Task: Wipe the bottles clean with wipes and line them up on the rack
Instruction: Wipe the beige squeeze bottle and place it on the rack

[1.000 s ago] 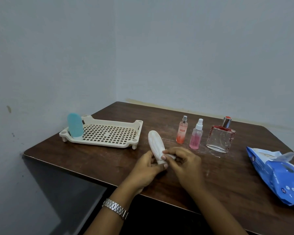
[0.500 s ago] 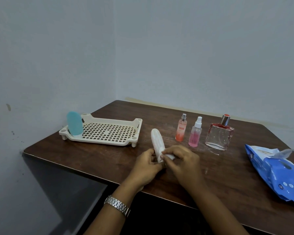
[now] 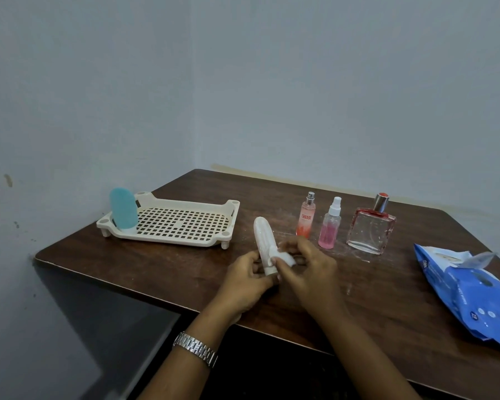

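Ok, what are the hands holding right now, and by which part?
The left hand grips the white bottle by its near cap end; the right hand pinches a wipe against the bottle just above that.

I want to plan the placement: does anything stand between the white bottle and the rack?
Nothing visible: bare table lies between white bottle and rack; the teal bottle stands at the rack's left end.

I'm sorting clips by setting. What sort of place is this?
Probably a plain room at home: a wooden table set in the corner of a bare wall, with a perfume bottle, a plastic rack and a wipes pack on it.
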